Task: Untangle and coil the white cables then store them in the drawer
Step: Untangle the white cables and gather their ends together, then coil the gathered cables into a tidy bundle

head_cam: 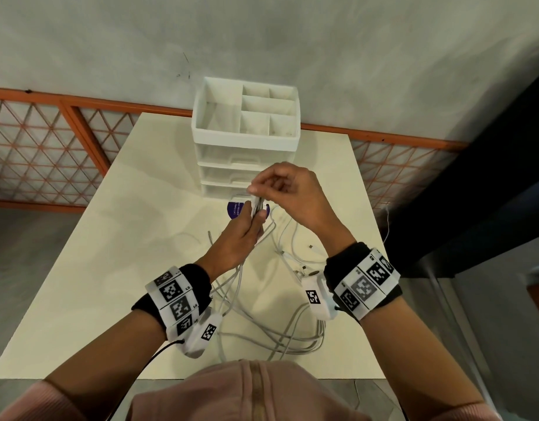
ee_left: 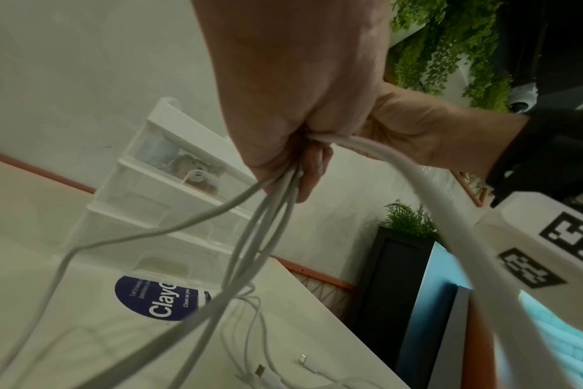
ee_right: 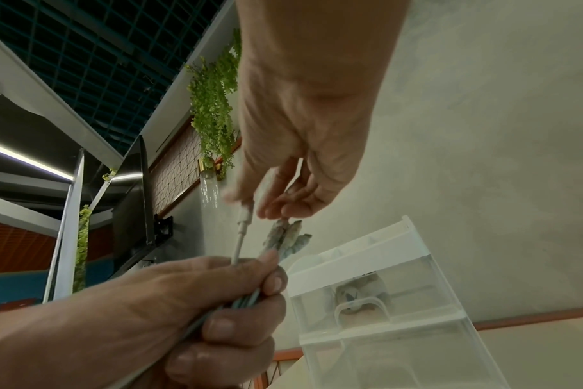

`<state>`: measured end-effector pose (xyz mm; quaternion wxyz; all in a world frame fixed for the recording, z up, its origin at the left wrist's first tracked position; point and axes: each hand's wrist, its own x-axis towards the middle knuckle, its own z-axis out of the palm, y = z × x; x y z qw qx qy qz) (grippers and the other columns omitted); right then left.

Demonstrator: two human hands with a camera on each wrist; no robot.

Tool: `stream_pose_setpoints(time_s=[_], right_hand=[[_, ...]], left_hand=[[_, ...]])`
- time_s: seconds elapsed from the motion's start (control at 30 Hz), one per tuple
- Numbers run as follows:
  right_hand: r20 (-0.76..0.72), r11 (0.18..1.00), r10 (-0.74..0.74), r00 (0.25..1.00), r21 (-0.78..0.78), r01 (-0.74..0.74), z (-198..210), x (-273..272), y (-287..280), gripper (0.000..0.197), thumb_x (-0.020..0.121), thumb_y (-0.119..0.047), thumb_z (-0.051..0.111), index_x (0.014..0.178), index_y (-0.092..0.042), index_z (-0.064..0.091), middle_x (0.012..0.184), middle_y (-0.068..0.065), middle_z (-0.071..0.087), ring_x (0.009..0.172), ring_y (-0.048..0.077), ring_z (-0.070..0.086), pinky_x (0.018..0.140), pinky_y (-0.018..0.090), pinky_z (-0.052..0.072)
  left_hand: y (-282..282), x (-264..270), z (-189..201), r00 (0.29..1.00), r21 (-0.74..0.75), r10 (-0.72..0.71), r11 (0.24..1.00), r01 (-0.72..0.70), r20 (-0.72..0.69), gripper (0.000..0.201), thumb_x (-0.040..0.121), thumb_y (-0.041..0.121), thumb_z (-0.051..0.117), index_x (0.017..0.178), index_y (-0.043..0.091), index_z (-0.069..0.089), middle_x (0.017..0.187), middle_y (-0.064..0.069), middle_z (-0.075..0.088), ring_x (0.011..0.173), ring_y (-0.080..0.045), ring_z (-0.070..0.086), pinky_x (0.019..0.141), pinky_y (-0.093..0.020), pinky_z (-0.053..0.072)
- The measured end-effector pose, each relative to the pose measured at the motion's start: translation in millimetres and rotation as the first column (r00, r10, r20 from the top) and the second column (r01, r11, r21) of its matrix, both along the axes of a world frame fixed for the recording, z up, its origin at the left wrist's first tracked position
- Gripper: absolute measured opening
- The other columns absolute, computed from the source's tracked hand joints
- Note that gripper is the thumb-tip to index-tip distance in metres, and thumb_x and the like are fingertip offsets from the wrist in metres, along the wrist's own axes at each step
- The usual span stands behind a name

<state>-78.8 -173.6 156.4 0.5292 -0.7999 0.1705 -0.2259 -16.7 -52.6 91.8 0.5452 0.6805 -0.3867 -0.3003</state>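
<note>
Seen from above, at the centre of the frame: left hand [head_cam: 242, 238] raised over a cream desk [head_cam: 110, 268], its grip curled tight round a bundle of white cables [head_cam: 256, 208], connector ends poking up past the knuckles. Just above it, right hand [head_cam: 288, 189], thumb and fingertips pinching one white connector [ee_right: 245, 217] at the top of that bundle, the other fingers loosely bent. Below the left grip, cable lengths hung down and trailed in loose, crossed loops [head_cam: 277, 335] over the lower middle of the desk, with a few free plugs [head_cam: 312, 247] lying apart at right. At upper centre, against the grey wall, stood a white drawer unit [head_cam: 247, 141] with an open divided tray on top and translucent drawers stacked beneath, all pushed in. Partly hidden behind the hands, a round blue sticker [ee_left: 160, 297] on the desk just in front of the unit. Both wrists wrapped in black bands carrying white blocks with black-and-white square markers. At the bottom edge, pink sleeves and a pink garment.
</note>
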Motion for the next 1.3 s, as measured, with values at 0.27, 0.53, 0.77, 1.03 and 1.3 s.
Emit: stream_pose_setpoints(time_s=[0.27, 0.53, 0.77, 1.03, 1.3], right_hand=[[0.010, 0.998, -0.039, 0.999, 0.041, 0.039, -3.7, 2.1, -10.4, 0.026, 0.075, -0.017, 0.078, 0.095, -0.007, 0.064, 0.064, 0.004, 0.061, 0.054, 0.009, 0.059, 0.058, 0.017, 0.047], [-0.163, 0.924, 0.217, 0.962, 0.353, -0.148, -23.3, -4.0, -0.3, 0.064, 0.081, -0.025, 0.071, 0.130, -0.009, 0.033, 0.100, -0.001, 0.060, 0.093, 0.020, 0.062, 0.087, 0.036, 0.052], [-0.329, 0.844, 0.533, 0.779, 0.279, -0.459, -42.9, 2.4, 13.3, 0.013, 0.086, -0.003, 0.064, 0.099, -0.001, 0.063, 0.085, 0.011, 0.067, 0.089, 0.017, 0.064, 0.092, 0.023, 0.048], [-0.556, 0.921, 0.343, 0.757, 0.042, -0.387, -61.3, -3.3, -33.0, 0.014, 0.078, -0.032, 0.074, 0.083, -0.020, 0.072, 0.074, -0.007, 0.073, 0.076, 0.008, 0.066, 0.079, 0.026, 0.046], [-0.366, 0.964, 0.116, 0.923, -0.184, -0.194, -19.9, 4.3, -53.7, 0.018, 0.074, -0.013, 0.077, 0.065, -0.004, 0.064, 0.048, -0.004, 0.047, 0.043, 0.002, 0.041, 0.046, 0.018, 0.032]], left_hand=[[1.4, -6.2, 6.7, 0.997, -0.026, -0.031, 0.999, 0.033, 0.069, 0.022, 0.100, 0.035, 0.029, 0.085, 0.020, 0.034, 0.067, -0.001, 0.034, 0.051, -0.004, 0.030, 0.049, -0.016, 0.032], [-1.8, 7.8, 24.2, 0.996, -0.185, 0.089, 0.979, -0.085, 0.017, 0.024, 0.101, 0.026, 0.026, 0.116, 0.008, 0.033, 0.064, 0.000, 0.036, 0.049, -0.002, 0.038, 0.052, -0.018, 0.041], [4.4, 23.3, 46.1, 0.998, -0.252, 0.045, 0.966, -0.052, -0.032, 0.017, 0.102, 0.029, 0.025, 0.098, 0.013, 0.030, 0.066, -0.001, 0.033, 0.050, -0.009, 0.036, 0.053, -0.022, 0.043], [19.2, 41.3, 64.8, 0.977, -0.376, 0.169, 0.903, -0.206, -0.128, 0.025, 0.103, 0.025, 0.024, 0.080, 0.021, 0.030, 0.056, 0.013, 0.031, 0.046, -0.006, 0.022, 0.042, -0.018, 0.026], [25.7, 36.5, 40.3, 0.956, -0.048, 0.113, 0.993, -0.104, 0.270, 0.024, 0.077, 0.029, 0.076, 0.092, 0.026, 0.059, 0.039, 0.014, 0.043, 0.037, -0.002, 0.036, 0.044, -0.010, 0.027]])
